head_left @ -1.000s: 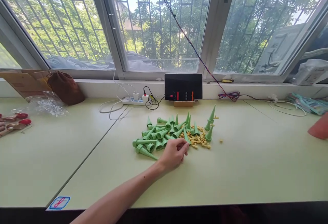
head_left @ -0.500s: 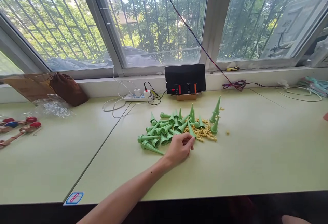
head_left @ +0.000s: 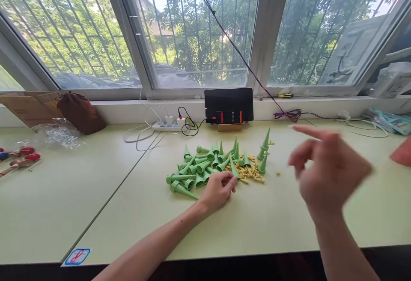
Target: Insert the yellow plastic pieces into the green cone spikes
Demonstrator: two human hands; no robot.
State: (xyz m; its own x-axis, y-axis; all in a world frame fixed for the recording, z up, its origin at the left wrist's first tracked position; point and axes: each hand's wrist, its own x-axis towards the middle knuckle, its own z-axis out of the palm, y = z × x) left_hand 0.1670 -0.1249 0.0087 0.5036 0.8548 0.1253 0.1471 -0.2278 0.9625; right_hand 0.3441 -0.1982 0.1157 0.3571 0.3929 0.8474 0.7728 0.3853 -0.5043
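Looks like a plain indoor workroom for handwork, judging by a long, pale-green bench set below barred windows, with a handwritten label at its front edge. Can be told further from green plastic cones and small yellow parts heaped loose, a power strip near the sill, and cardboard at far left.
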